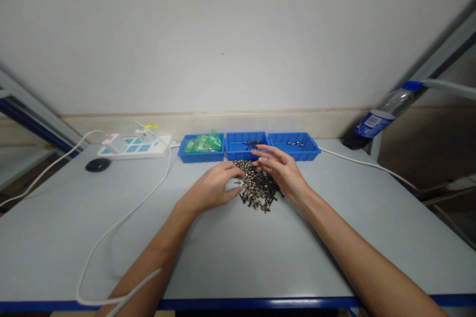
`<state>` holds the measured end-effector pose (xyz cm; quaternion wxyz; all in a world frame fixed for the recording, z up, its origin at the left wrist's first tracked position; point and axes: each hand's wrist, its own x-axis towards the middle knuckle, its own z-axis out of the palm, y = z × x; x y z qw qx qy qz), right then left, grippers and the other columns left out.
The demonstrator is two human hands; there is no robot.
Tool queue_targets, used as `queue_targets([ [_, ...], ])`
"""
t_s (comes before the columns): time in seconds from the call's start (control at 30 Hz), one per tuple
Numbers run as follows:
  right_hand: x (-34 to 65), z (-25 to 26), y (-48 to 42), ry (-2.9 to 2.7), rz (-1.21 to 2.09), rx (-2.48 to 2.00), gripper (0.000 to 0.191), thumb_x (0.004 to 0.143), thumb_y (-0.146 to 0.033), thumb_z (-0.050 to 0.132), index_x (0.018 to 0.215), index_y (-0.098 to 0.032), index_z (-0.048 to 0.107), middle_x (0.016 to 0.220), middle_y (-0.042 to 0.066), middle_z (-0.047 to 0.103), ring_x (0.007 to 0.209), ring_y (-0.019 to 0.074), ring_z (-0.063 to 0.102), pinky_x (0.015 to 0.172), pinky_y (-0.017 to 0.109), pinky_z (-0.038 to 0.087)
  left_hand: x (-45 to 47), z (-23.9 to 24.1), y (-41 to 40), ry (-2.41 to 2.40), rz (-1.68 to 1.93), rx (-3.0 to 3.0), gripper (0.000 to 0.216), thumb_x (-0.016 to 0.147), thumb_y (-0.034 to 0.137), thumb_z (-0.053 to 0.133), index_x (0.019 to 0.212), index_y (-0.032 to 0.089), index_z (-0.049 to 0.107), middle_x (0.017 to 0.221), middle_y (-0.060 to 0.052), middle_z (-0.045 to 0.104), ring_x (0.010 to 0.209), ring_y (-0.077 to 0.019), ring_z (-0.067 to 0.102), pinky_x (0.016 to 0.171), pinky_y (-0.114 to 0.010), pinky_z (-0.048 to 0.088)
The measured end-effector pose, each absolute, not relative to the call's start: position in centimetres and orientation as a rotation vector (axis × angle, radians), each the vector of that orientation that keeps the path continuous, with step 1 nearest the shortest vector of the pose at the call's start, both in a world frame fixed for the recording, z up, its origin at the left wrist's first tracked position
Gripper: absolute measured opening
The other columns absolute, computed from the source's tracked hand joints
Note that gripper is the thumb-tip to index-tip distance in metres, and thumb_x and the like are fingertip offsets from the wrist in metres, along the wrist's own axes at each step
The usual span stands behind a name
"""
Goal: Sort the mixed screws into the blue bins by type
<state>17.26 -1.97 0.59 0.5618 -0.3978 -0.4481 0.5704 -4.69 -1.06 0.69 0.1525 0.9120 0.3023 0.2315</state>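
A heap of mixed black and silver screws (pixel 258 188) lies on the grey table in front of three blue bins. At the heap's left edge is my left hand (pixel 215 184), its fingers curved and apart, with nothing visible between them. My right hand (pixel 284 171) hovers over the heap's right side with fingers spread, close to the middle bin (pixel 234 146). Some black screws (pixel 251 145) lie in that bin. The right bin (pixel 312 149) holds a few silver screws (pixel 295 143). Green plastic bags (pixel 204 142) fill the left bin (pixel 201 157).
A white power strip (pixel 158 147) with plugs stands at the back left, beside a black round disc (pixel 97 164). Its white cable (pixel 122 220) loops across the table and by my left forearm. A dark drink bottle (pixel 375 121) leans at the back right against a metal frame.
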Motion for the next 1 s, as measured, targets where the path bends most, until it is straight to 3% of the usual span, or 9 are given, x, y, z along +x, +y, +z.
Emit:
queue_targets([
  [0.1,17.4,0.6,-1.9,-1.048,1.355,-0.932,0.040,0.072,-0.030,0.078,0.111,-0.024,0.069,0.117,0.009,0.072,0.085,0.0181,0.069,0.082,0.036,0.052,-4.6,0.3,-0.9,0.814,0.605,2.610,0.020,0.088,0.019,0.062,0.107,0.018,0.066,0.107,-0.009,0.064,0.101,-0.0218,0.060,0.091,-0.036,0.048],
  [0.27,17.6,0.7,-1.9,-1.051,1.343,-0.942,0.038,0.072,-0.032,0.078,0.109,-0.024,0.070,0.113,0.009,0.074,0.082,0.0176,0.069,0.081,0.036,0.052,-4.2,-0.3,-0.4,0.821,0.551,2.628,0.015,0.091,0.013,0.054,0.084,0.015,0.067,0.085,-0.005,0.066,0.082,-0.0176,0.061,0.078,-0.030,0.048],
  [0.43,17.7,0.4,-1.7,-1.076,1.331,-0.955,0.037,0.072,-0.033,0.077,0.106,-0.023,0.070,0.109,0.008,0.075,0.080,0.0170,0.069,0.079,0.034,0.052,-4.1,0.0,-0.3,0.904,0.706,2.467,0.005,0.084,0.016,0.065,0.083,0.015,0.070,0.076,-0.003,0.068,0.069,-0.0147,0.061,0.068,-0.027,0.049],
  [0.67,17.7,0.3,-1.7,-1.262,1.274,-1.028,0.029,0.074,-0.034,0.075,0.099,-0.021,0.073,0.088,0.006,0.077,0.075,0.0178,0.070,0.076,0.034,0.052,-3.3,0.3,-0.5,1.008,0.888,1.918,0.009,0.078,0.024,0.074,0.083,0.018,0.077,0.086,-0.006,0.078,0.080,-0.0208,0.073,0.081,-0.036,0.061],
  [0.83,18.0,0.2,-1.7,-1.447,1.263,-1.041,0.026,0.073,-0.034,0.077,0.094,-0.019,0.073,0.080,0.004,0.075,0.073,0.0180,0.069,0.076,0.036,0.054,-2.7,-0.1,-0.5,1.007,0.948,1.539,0.024,0.072,0.025,0.079,0.091,0.013,0.070,0.096,-0.010,0.076,0.087,-0.0239,0.075,0.085,-0.039,0.062],
  [1.0,18.0,-0.3,-1.9,-1.639,1.303,-0.988,0.030,0.078,-0.036,0.074,0.101,-0.017,0.074,0.081,0.005,0.074,0.072,0.0171,0.068,0.072,0.033,0.055,-2.6,0.1,-0.7,0.991,1.033,1.466,0.037,0.069,0.027,0.081,0.093,0.017,0.054,0.092,-0.005,0.071,0.080,-0.0211,0.075,0.077,-0.034,0.063],
])
